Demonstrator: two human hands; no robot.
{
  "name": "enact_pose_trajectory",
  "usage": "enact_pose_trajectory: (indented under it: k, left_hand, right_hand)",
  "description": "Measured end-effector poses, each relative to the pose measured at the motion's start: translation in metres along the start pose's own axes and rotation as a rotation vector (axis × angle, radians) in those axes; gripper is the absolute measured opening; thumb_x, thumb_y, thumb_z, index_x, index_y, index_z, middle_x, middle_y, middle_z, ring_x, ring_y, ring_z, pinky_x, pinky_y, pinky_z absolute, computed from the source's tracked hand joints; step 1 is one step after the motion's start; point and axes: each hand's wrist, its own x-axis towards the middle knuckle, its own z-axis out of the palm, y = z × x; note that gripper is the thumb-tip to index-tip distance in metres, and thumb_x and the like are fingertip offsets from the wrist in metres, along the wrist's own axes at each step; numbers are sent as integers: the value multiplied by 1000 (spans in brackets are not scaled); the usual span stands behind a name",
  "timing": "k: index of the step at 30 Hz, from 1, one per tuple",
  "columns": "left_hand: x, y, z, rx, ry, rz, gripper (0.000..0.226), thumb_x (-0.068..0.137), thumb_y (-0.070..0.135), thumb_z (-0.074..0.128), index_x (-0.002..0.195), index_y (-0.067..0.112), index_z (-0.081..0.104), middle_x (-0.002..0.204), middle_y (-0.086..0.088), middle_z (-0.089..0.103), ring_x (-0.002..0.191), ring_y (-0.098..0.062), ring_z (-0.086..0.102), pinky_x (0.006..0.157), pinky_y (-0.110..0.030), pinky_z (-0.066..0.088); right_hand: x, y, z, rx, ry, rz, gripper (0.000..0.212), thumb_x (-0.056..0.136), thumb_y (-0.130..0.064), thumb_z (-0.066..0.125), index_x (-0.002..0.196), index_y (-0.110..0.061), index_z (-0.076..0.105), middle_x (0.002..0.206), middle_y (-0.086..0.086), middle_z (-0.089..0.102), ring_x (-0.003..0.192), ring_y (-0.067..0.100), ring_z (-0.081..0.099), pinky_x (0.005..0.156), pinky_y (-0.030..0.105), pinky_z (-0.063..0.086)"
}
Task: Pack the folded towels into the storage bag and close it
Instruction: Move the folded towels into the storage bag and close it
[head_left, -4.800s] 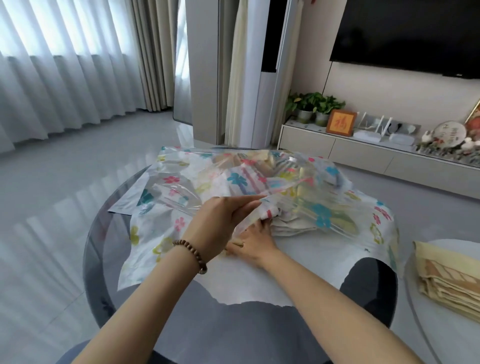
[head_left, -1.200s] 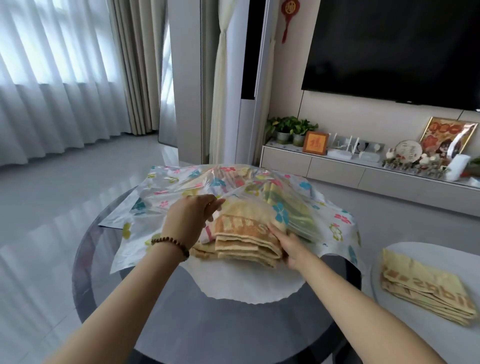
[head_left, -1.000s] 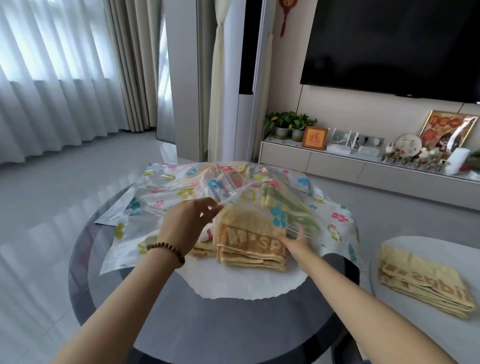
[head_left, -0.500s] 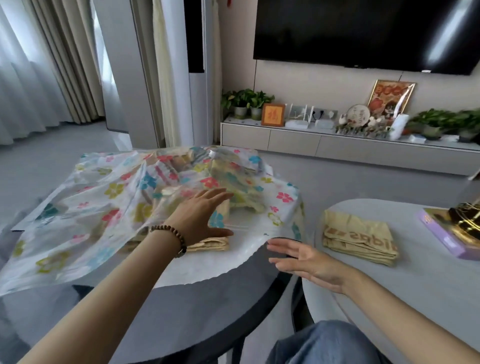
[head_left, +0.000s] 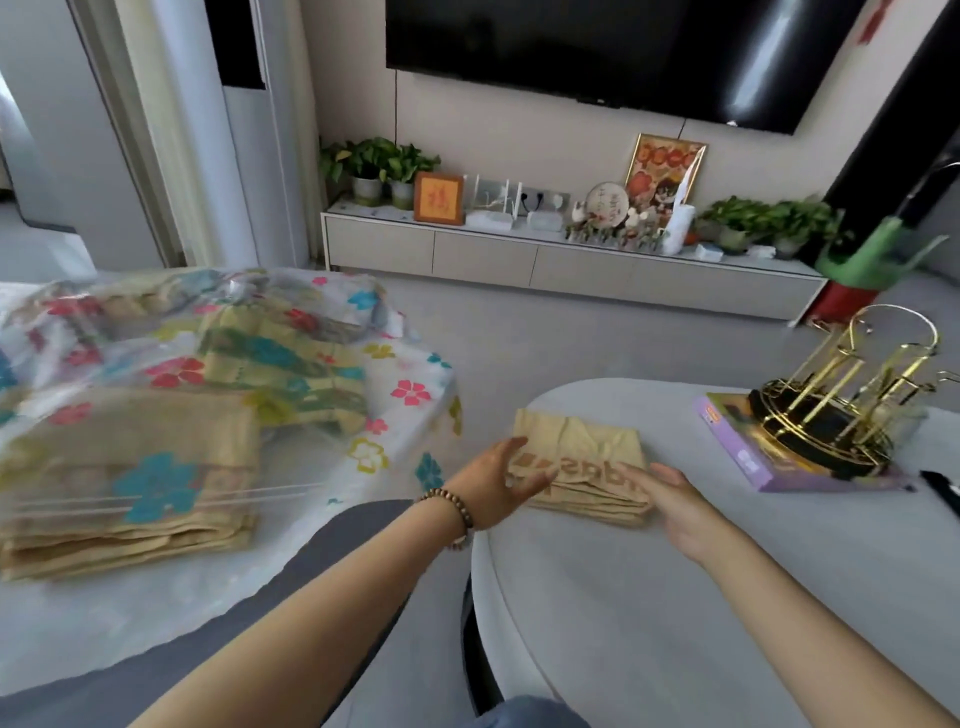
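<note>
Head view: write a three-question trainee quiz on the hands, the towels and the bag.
1. True or false: the left hand grips the storage bag.
2. Multiple choice: the folded towels still outside the bag lie on A) the floor, B) the light table, C) the TV cabinet.
3. Short answer: what does the right hand hold?

Key: 1 false, it is away from the bag, next to the towels. 2 B. 3 nothing.
</note>
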Motion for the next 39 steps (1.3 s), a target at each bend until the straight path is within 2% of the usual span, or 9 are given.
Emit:
enact_pose_trajectory:
  k: [4, 8, 11, 17, 21, 25, 30, 34, 39]
  left_hand:
    - [30, -8, 29, -57, -61, -111, 68, 88, 55, 40, 141, 15, 26, 149, -9, 31, 135, -26, 33, 111, -34, 25]
    - [37, -15, 43, 4, -91, -143, 58, 92, 55, 26, 131, 16, 44, 144, -9, 40, 130, -29, 37, 110, -40, 26]
    - [35, -19, 41, -63, -77, -141, 59, 93, 56, 23, 130, 16, 46, 138, -10, 47, 128, -30, 40, 107, -38, 29]
    - [14, -10, 22, -389, -15, -254, 74, 87, 65, 24, 140, 13, 30, 148, -10, 34, 133, -27, 36, 110, -38, 25]
    - [-26, 9, -7, -922, -89, -304, 93, 61, 80, 46, 134, 23, 39, 141, -4, 43, 124, -22, 45, 102, -35, 37]
    - [-84, 17, -49, -1275, -149, -169, 59, 67, 70, 58, 110, 29, 65, 117, 4, 68, 108, -16, 63, 85, -33, 53]
    - [-170, -2, -93, -1264, -65, -121, 46, 60, 47, 76, 97, 19, 74, 105, -5, 73, 97, -20, 68, 71, -29, 57]
    - [-232, -36, -113, -1140, 238, -151, 47, 58, 29, 81, 100, 11, 69, 99, -7, 74, 90, -19, 70, 65, -24, 56]
    - [-303, -90, -136, -957, 416, -252, 52, 50, 31, 82, 97, 12, 69, 94, -3, 75, 86, -17, 71, 66, -22, 56]
  right_hand:
    - [37, 7, 3, 92, 10, 107, 63, 82, -28, 72, 133, -1, 47, 124, 19, 62, 112, 31, 59, 104, 44, 42]
    - [55, 8, 10, 235, -33, 227, 43, 83, -25, 71, 117, -1, 63, 82, 12, 74, 83, 29, 65, 95, 48, 49]
    - [51, 5, 16, 301, -38, 179, 45, 83, -23, 70, 121, -2, 60, 102, 14, 71, 88, 30, 65, 95, 49, 49]
    - [-9, -46, 19, 374, -207, -92, 26, 87, -19, 63, 110, -7, 63, 92, 4, 76, 81, 16, 74, 66, 29, 58]
    - [-70, -89, 16, 387, -372, -207, 35, 74, -32, 68, 105, -14, 72, 102, 3, 76, 93, 17, 72, 65, 25, 58]
    - [-124, -108, 41, 444, -528, -221, 31, 78, -37, 64, 100, -19, 77, 111, 4, 73, 102, 18, 70, 71, 26, 58]
    - [-179, -100, 105, 325, -560, -305, 49, 75, -27, 68, 119, -9, 60, 108, 8, 74, 97, 21, 71, 69, 24, 57]
    - [-218, -82, 162, 167, -657, -314, 50, 71, -34, 71, 116, -15, 62, 106, 2, 75, 98, 16, 71, 72, 20, 56]
    - [-238, -55, 229, 54, -829, -97, 54, 68, -44, 70, 114, -15, 63, 104, 1, 75, 98, 14, 71, 79, 23, 55]
